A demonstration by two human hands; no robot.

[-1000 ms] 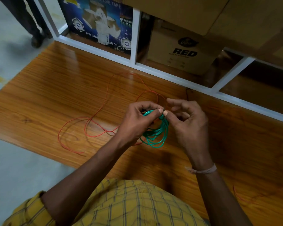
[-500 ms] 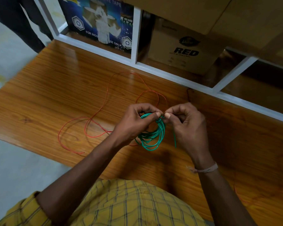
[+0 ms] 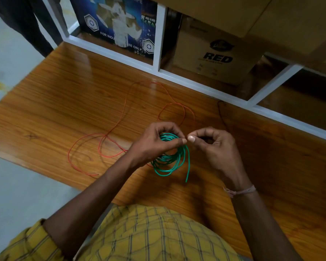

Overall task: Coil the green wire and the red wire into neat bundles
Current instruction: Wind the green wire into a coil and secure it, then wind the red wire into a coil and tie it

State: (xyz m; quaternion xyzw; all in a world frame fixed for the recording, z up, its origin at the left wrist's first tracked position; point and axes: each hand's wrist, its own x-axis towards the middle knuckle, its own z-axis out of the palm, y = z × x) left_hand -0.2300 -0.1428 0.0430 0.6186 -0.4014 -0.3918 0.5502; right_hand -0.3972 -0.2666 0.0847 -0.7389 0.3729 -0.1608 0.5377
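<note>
My left hand (image 3: 154, 146) holds the green wire (image 3: 167, 162) as a coil of several loops just above the wooden table (image 3: 64, 102). It pinches the top of the coil, and a short loose tail hangs down on the right. My right hand (image 3: 215, 147) sits right beside it, thumb and forefinger pinched together next to my left thumb. No green strand shows between those fingers. The red wire (image 3: 105, 146) lies uncoiled on the table in wide loose loops, left of and behind my hands.
A white shelf frame (image 3: 158, 44) runs along the table's far edge, holding a blue printed box (image 3: 119, 25) and a cardboard box marked RED (image 3: 215, 53). A person's dark trouser legs (image 3: 24, 21) stand at the far left. Grey floor lies left of the table.
The green tail has swung down and now hangs freely below the coil. My right hand has shifted slightly right, away from the coil; my left hand keeps its hold.
</note>
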